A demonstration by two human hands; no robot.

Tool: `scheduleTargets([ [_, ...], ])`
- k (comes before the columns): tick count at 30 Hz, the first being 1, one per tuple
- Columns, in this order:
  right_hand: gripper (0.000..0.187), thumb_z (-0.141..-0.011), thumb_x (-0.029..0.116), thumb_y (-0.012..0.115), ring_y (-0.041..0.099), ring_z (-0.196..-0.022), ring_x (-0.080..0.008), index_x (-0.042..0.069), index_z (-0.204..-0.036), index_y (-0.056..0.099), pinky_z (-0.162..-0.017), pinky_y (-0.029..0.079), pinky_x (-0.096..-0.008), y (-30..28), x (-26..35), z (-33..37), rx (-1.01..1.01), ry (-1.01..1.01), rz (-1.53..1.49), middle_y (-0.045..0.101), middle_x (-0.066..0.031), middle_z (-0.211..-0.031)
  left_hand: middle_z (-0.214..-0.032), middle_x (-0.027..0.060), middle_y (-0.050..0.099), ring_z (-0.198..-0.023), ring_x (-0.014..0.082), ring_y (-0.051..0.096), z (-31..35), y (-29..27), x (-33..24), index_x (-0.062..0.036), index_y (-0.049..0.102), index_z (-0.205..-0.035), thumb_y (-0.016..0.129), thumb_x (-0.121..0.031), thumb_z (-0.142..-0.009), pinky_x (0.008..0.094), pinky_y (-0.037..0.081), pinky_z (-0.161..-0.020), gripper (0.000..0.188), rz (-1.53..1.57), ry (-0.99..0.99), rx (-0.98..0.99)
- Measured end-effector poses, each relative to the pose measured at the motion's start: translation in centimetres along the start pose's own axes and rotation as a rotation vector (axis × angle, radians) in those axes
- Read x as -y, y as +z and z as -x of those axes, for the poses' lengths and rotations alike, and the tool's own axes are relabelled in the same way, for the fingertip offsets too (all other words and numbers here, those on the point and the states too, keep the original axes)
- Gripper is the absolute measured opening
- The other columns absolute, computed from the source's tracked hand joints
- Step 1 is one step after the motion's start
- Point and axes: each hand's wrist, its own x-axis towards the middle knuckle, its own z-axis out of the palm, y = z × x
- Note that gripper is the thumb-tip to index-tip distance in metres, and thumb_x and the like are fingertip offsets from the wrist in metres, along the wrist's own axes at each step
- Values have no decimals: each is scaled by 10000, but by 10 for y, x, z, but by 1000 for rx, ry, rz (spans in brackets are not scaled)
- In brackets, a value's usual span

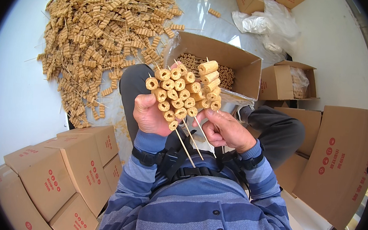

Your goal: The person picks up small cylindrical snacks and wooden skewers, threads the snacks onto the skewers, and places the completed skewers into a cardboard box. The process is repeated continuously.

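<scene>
A bundle of skewers (178, 93), thin wooden sticks threaded with ridged, hollow tan food rolls, is held up in front of my lap. My left hand (151, 116) wraps around its left side, thumb up and the other fingers mostly hidden behind the rolls. At the lower right, my right hand (229, 130) is closed with thumb and index finger against the rolls and a stick. Several bare stick ends (192, 141) point down toward my waist. Just beyond stands an open cardboard box (247, 74) lined with clear plastic, with more skewers packed inside.
A large heap of loose skewers (104, 35) covers the floor at the far left. Closed cartons (83, 161) are stacked at the near left. On the right are a smaller open carton (277, 81) and a large one (335, 166). Crumpled plastic (271, 24) lies at the far right.
</scene>
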Motion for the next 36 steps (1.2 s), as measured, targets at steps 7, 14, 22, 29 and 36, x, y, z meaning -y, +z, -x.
scheduleTargets([
  [7,447,-1109,378,303,272,-440,-59,19,-1147,567,-413,237,-230,13,-8,-2,-122,-43,144,336,43,-541,-1453,244,469,-1335,367,486,0,-3,1,43,330,-1500,687,-459,-717,501,376,-1145,997,-24,23,27],
  [14,439,-1105,400,311,394,-469,-57,44,-1151,564,-445,333,-228,19,-13,-5,-229,-85,328,415,34,-579,-1446,193,490,-1324,350,494,3,-12,10,0,372,-1484,590,-534,-888,509,394,-1115,829,11,4,25],
  [22,457,-1094,416,354,596,-600,-111,17,-1199,552,-522,485,-249,10,-10,2,-472,-125,452,547,-12,-652,-1247,188,597,-1154,340,601,-1,-22,4,12,438,-1393,538,-537,-939,462,531,-943,720,73,28,70],
  [29,363,-1076,329,425,626,-707,-481,-7,-1175,521,-612,491,-496,6,-6,-8,-658,-213,1060,683,-227,-829,-1333,154,549,-1197,332,561,3,-18,14,-3,385,-1463,546,-575,-933,489,470,-1008,796,85,-56,35],
  [36,429,-1082,440,387,436,-550,-99,53,-1123,566,-500,406,-282,19,3,-2,-286,-18,465,454,-2,-630,-1430,169,513,-1294,339,521,5,-22,14,-29,416,-1452,535,-569,-943,499,418,-1096,751,11,18,55],
])
